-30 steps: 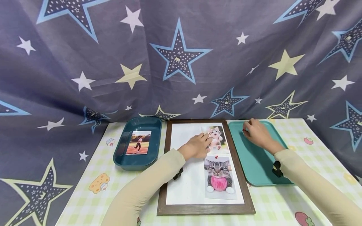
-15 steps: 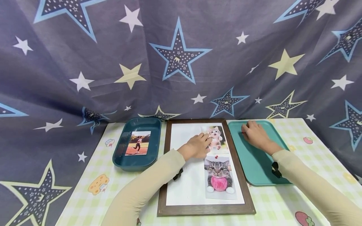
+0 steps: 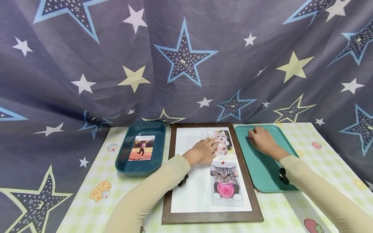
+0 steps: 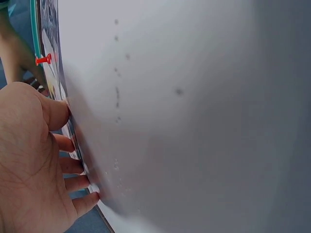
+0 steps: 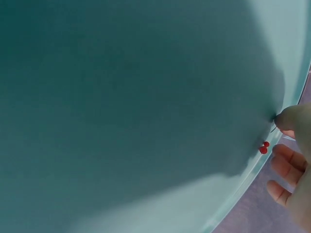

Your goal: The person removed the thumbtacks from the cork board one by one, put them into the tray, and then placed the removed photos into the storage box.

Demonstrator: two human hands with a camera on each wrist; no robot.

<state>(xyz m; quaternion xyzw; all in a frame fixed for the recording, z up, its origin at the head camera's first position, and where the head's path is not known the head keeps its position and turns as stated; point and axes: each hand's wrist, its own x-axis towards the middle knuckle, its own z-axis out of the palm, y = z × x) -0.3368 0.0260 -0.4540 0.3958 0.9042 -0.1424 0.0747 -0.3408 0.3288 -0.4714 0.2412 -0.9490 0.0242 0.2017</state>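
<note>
My left hand (image 3: 203,150) rests with extended fingers on the left side of a kitten photo (image 3: 223,144), which lies on a white board in a brown frame (image 3: 212,217). Below it on the board is a photo of a tabby cat (image 3: 225,184), with a red pushpin (image 3: 223,162) at its top edge. My right hand (image 3: 263,141) is at the far left part of a green tray (image 3: 279,184). In the right wrist view, its thumb and forefinger pinch a pushpin, mostly hidden, with a thin needle showing. Red pushpin heads (image 5: 264,147) lie just beside those fingers.
Left of the frame stands a dark teal dish (image 3: 122,168) with a photo of a runner (image 3: 141,148) in it. A checked cloth (image 3: 81,207) covers the table. Behind it hangs a star-patterned curtain (image 3: 227,32).
The right hand has shifted slightly nearer and to the left over the tray, its fingers lower. The left hand stays in place on the kitten photo.
</note>
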